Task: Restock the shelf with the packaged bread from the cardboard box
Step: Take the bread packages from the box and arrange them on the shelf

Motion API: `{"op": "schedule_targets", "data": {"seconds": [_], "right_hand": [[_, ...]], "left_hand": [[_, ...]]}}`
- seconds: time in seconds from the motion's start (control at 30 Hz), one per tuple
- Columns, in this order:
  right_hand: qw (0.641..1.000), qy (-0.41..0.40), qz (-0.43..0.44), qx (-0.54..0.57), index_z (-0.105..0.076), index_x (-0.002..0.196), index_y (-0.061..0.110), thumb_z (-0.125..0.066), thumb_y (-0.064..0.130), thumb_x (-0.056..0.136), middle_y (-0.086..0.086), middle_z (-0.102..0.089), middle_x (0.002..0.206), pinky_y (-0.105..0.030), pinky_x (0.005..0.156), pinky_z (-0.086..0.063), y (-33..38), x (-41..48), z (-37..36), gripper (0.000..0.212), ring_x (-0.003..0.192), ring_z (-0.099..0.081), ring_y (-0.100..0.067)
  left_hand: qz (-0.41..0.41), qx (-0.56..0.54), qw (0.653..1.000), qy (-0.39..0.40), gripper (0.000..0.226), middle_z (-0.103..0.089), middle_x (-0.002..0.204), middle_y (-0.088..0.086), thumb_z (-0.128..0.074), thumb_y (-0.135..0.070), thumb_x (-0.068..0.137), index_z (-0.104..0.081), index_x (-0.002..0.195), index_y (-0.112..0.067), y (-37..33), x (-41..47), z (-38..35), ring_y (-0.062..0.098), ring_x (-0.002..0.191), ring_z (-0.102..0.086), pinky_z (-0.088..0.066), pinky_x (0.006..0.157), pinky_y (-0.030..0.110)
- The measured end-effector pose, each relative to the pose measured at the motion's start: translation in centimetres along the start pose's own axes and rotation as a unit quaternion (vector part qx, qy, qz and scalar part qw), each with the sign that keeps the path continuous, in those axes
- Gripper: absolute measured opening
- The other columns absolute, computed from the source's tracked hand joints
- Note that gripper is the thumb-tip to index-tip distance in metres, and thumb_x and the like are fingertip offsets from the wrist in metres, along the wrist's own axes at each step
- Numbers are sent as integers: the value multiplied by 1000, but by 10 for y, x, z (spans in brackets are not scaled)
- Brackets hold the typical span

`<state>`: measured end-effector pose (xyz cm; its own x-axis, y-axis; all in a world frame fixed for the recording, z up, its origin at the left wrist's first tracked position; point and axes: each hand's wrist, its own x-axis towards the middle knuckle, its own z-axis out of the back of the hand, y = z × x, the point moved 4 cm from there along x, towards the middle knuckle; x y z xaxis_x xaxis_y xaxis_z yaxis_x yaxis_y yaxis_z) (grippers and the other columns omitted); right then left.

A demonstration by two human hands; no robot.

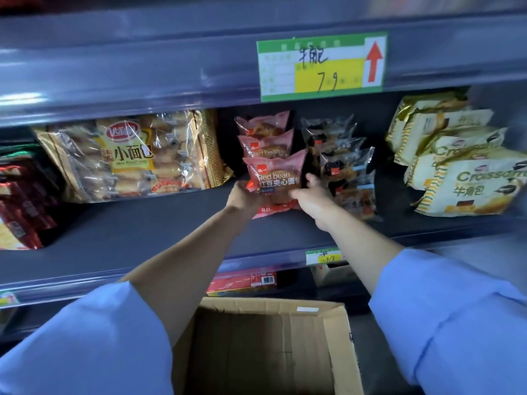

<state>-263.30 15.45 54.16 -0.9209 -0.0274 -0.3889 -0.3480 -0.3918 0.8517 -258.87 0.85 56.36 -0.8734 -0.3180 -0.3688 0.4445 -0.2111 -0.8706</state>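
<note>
shelf (142, 223): dark deck; pink row stands mid-shelf between the big bun bag (128, 158) and the clear-wrapped packs (342, 166).
cardboard box (339, 337): open below the shelf, no packs visible inside; likely near done.
red bean pack (273, 178): upright at row front, base on shelf, label facing out.
left hand (242, 196): grips lower left edge, steadying.
right hand (310, 198): fingers curled on lower right edge, probably squaring it.

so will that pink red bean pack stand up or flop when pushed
Probably floppy: the pink pack is a thin film pouch, and the left hand and right hand both hold it. Likely light: one bun inside. It may tip on its narrow edge, though the packs behind could prop it.
</note>
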Motion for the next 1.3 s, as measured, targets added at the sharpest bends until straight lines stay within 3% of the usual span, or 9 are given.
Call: {"op": "schedule_targets", "data": {"seconds": [0.13,0.27,0.43,0.57,0.67,0.8,1.0,1.13,1.3], "right_hand": [[993,-95,67,-29,-48,136,10,-53,9,91,-9,-54,138,-30,93,-44,19,-15,26,45,121,-54,-25],[970,-216,103,-34,-59,124,10,-50,5,92,-7,-62,126,-26,93,-44,23,-26,69,34,116,-58,-25],[980,-193,9,-39,-36,143,14,-59,22,89,-9,-37,148,-42,110,-36,-12,-19,114,59,133,-38,-33],[995,-91,-45,-14,-11,153,22,-63,22,87,-3,-19,159,-40,114,-31,-39,-10,129,84,141,-30,-28],[997,-38,-58,-32,-5,153,25,-67,14,86,-5,-29,155,-33,105,-35,-52,1,132,92,137,-37,-26],[996,-20,-31,-78,-14,152,31,-68,8,83,-2,-47,141,-25,82,-45,-62,18,130,90,120,-52,-23],[997,-56,19,-54,-26,146,35,-68,2,80,2,-59,127,-26,85,-48,-66,35,136,85,116,-57,-21],[993,-83,47,-69,-27,146,32,-67,-1,80,2,-61,127,-21,80,-44,-67,36,143,84,114,-58,-18],[992,-79,51,-85,-19,150,32,-66,-1,81,-1,-57,135,-23,84,-44,-67,34,148,90,119,-56,-20]], "left_hand": [[-21,65,994,-89,20,-48,68,2,-47,1,82,-56,91,-14,-12,-8,2,22,67,-47,-31,44,21],[-17,11,1000,17,24,-60,61,-1,-49,4,87,-57,75,-15,-28,-18,-39,14,59,-62,-48,54,18],[-1,33,990,136,50,-60,113,14,-59,-7,89,-46,137,-7,-40,-32,-96,21,87,-53,-48,79,30],[-11,48,986,161,78,-53,109,-1,-59,-8,90,-12,152,-12,-48,-24,-120,7,74,-51,-39,51,0],[13,77,982,170,91,-32,152,8,-59,-5,89,6,152,-12,-43,-11,-136,24,130,-44,-41,89,16],[-3,73,988,135,86,-15,160,1,-54,-5,91,4,153,-21,-34,0,-153,26,143,-29,-37,112,36],[-45,67,994,67,79,-44,146,13,-52,-1,91,-8,151,-30,-38,2,-163,16,83,-64,-40,40,11],[-75,70,994,32,54,-51,78,-3,-49,-2,90,-28,136,-20,-42,-5,-160,9,54,-41,-33,32,12],[-55,80,995,24,56,-47,80,-2,-51,-1,90,-24,136,-16,-43,-9,-160,9,57,-41,-38,40,16]]}}
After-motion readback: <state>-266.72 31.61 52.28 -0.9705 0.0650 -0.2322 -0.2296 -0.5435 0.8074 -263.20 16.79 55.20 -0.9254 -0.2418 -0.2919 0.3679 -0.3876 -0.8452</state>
